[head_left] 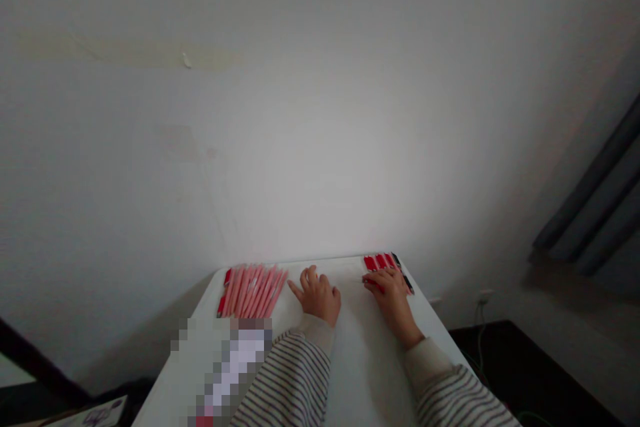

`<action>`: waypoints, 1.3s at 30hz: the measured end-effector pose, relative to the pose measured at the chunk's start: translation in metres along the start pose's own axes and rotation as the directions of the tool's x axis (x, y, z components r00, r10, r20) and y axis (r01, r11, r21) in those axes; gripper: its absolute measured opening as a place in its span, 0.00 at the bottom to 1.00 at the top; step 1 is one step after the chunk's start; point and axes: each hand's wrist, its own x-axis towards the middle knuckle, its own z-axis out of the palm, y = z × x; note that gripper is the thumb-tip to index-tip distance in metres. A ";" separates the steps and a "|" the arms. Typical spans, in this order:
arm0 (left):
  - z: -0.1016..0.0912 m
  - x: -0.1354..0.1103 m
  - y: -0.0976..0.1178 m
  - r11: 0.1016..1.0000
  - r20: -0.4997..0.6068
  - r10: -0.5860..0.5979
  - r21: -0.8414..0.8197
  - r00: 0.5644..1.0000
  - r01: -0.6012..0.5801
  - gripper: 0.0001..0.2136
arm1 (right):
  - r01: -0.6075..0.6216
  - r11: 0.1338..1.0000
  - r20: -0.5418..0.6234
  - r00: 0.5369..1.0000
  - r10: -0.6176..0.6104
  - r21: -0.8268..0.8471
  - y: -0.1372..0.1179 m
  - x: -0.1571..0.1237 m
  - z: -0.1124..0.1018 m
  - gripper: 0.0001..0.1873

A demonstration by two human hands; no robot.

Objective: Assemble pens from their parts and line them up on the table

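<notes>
My left hand (319, 299) is over the white table (350, 360) with its fingers spread and slightly curled. Just left of it lies a pile of slim pink pen-like sticks (253, 290), side by side, some with a clear, shiny look. Near the right edge, my right hand (391, 293) has its fingers closed on a small red piece (373, 284), most of it hidden under them. A thin tip seems to stick out to its left. Beyond that hand sits a row of red pieces (381, 261) with pale strips between them.
Red pieces (221, 305) show at the left side of the pile. Dark pieces (409, 282) lie by the table's right edge. A pixelated patch (235, 367) covers the table's left front. Behind stands a pale wall (320, 113); a dark curtain (595, 227) hangs at right.
</notes>
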 end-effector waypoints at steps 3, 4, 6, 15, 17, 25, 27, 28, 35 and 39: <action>0.001 0.000 -0.001 1.000 0.001 0.003 0.004 1.000 -0.003 0.10 | 0.001 1.000 -0.005 1.000 -0.001 0.008 0.001 0.000 0.001 0.10; 0.001 0.000 -0.001 1.000 0.004 0.003 0.003 1.000 -0.003 0.10 | 0.000 1.000 -0.005 1.000 0.000 0.011 0.001 -0.001 0.002 0.10; 0.000 0.000 -0.002 1.000 0.007 0.006 -0.005 1.000 -0.005 0.09 | -0.003 1.000 -0.005 1.000 0.004 0.013 0.001 -0.001 0.002 0.10; -0.012 -0.001 -0.001 0.998 0.034 0.021 -0.061 0.999 -0.018 0.06 | -0.009 1.000 -0.008 1.000 0.009 0.002 -0.002 0.000 -0.002 0.10; -0.013 -0.001 -0.001 0.997 0.039 0.013 -0.071 0.999 -0.011 0.06 | -0.007 1.000 -0.009 1.000 0.007 -0.001 -0.002 0.000 -0.002 0.10; -0.012 -0.003 -0.004 0.987 0.035 0.026 -0.160 0.999 -0.020 0.07 | 0.009 0.999 -0.010 1.000 -0.010 -0.045 -0.001 0.000 -0.002 0.09; -0.011 -0.003 -0.004 0.980 0.052 0.032 -0.197 0.998 -0.022 0.08 | 0.018 0.997 -0.002 1.000 -0.018 -0.069 -0.002 0.000 -0.002 0.09; -0.011 -0.003 -0.004 0.977 0.062 0.038 -0.212 0.997 -0.024 0.08 | 0.021 0.996 0.003 1.000 -0.021 -0.082 -0.003 0.000 -0.003 0.09; -0.011 -0.002 -0.003 0.969 0.089 0.046 -0.246 0.995 -0.023 0.08 | 0.047 0.987 0.064 0.997 -0.037 -0.156 -0.008 -0.002 -0.004 0.08; -0.013 -0.001 -0.004 0.968 0.102 0.076 -0.246 0.992 -0.049 0.08 | 0.060 0.982 0.099 0.994 -0.043 -0.179 -0.010 -0.002 -0.003 0.09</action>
